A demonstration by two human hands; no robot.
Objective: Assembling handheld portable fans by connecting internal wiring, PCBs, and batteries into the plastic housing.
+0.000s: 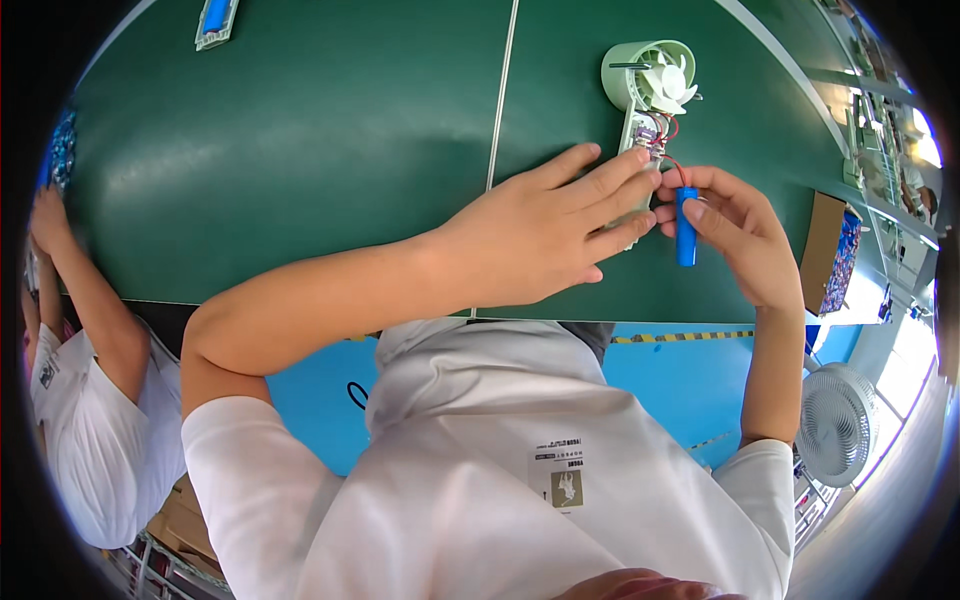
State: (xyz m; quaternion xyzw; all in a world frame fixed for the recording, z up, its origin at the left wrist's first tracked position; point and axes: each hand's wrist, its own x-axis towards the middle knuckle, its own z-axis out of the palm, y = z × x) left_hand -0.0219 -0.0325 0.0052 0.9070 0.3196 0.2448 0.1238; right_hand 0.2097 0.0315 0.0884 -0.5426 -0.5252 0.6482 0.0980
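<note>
A pale green handheld fan [614,82] with white blades lies on the green table, its round head pointing away from me. Its handle shell is uncovered, so a small circuit board [646,130] and red wires show near the neck. My left hand [545,225] lies across the handle, fingers stretched out and spread, hiding most of it. In my right hand [740,225] a blue cylindrical battery [686,232] is held between thumb and fingers, beside the handle. A red wire runs from its top toward the fan. My right fingertips are close to the left ones.
Another pale casing [214,38] with a blue battery lies at the far left. An open cardboard box [828,255] of small blue and red parts stands at the right edge. At the left, a co-worker's arm [90,285] reaches toward blue items [64,150]. A pedestal fan [838,425] stands at right.
</note>
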